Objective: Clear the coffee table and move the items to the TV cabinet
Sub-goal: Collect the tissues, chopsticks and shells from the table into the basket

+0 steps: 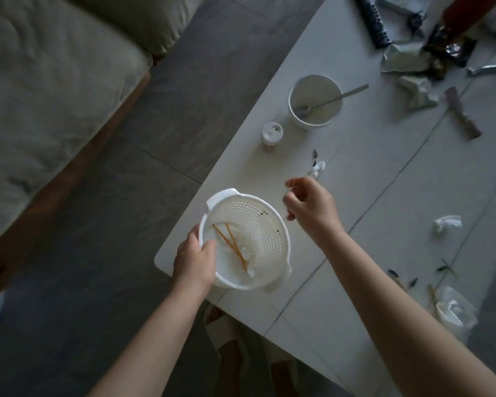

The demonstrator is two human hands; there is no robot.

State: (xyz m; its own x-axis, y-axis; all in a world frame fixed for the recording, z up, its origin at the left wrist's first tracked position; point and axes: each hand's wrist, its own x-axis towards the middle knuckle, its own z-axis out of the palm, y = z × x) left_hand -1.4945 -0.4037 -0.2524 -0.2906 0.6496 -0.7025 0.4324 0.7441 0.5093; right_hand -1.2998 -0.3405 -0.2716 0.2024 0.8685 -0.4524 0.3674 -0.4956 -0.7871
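My left hand [194,257] grips the near rim of a white perforated colander [258,219], tilted at the corner of the white coffee table [384,202]. Two wooden sticks [231,243] and some clear wrapping lie inside it. My right hand [309,206] hovers just right of the colander with thumb and fingers pinched; something thin and blurred seems to be between them. A small white scrap [317,169] lies just beyond that hand.
A white cup with a spoon [315,101] and a small lidded jar [271,133] stand further back. Crumpled wrappers [407,58], a dark comb [372,21], tissues [447,223], a plastic bag [455,310] and leaf bits [444,267] litter the table. A sofa [55,81] stands left.
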